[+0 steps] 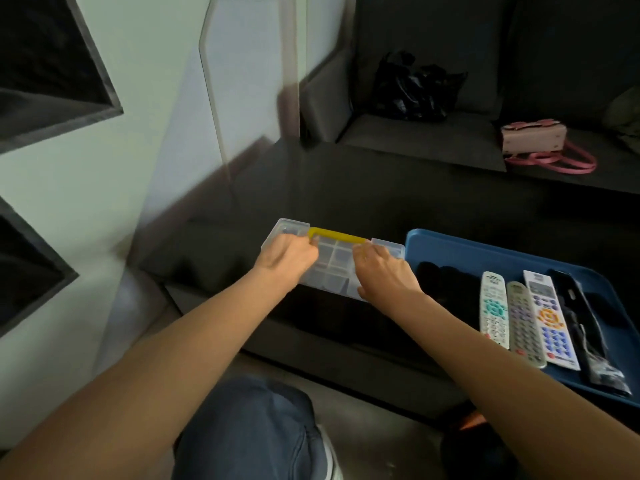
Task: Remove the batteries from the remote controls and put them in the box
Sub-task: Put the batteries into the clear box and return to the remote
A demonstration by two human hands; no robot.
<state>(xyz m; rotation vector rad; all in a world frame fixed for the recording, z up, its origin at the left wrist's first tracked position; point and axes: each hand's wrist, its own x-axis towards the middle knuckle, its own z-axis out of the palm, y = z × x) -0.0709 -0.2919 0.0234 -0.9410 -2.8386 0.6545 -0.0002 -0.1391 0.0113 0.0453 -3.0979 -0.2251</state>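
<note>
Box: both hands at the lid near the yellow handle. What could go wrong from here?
1. The box overhangs the table edge; prying could tip it off.
2. It sits close to the tray; a jerk from the right hand or left hand may knock the remotes.
3. Whether the lid is unlatched is unclear.

A clear compartment box (332,261) with a yellow handle (337,234) is gripped on the dark bench (381,188) by both hands, left hand (289,252) and right hand (386,270); remote controls (519,317) are laid in a blue tray (485,247) beside it.
</note>
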